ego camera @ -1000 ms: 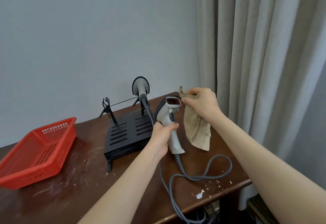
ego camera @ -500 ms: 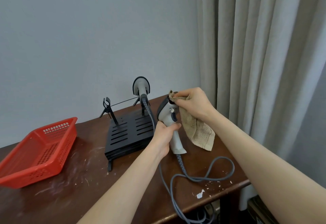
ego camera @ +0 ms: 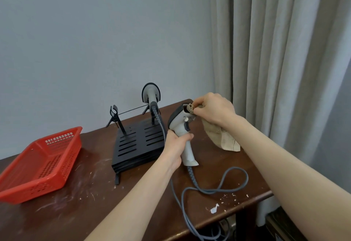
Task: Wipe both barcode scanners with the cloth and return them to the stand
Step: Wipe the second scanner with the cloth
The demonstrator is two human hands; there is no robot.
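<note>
A grey-and-white barcode scanner point(ego camera: 180, 124) is held upright above the table, my left hand point(ego camera: 175, 145) wrapped around its handle. My right hand point(ego camera: 212, 107) grips a beige cloth point(ego camera: 221, 138) and presses a bunched corner against the scanner's window, while the rest of the cloth hangs down to the right. A second scanner point(ego camera: 151, 93) rests in the right cradle of the black slotted stand point(ego camera: 136, 143). The stand's left cradle point(ego camera: 114, 112) holds nothing. Grey cables point(ego camera: 218, 189) run from both scanners over the table's front edge.
A red perforated plastic basket point(ego camera: 41, 162) sits at the left of the scratched dark wooden table point(ego camera: 79, 212). Beige curtains point(ego camera: 275, 50) hang close behind the table's right end. White paint chips point(ego camera: 214, 208) lie near the front edge.
My right hand has moved the cloth left onto the scanner's window, which was uncovered a second ago. My left hand keeps the scanner in about the same place.
</note>
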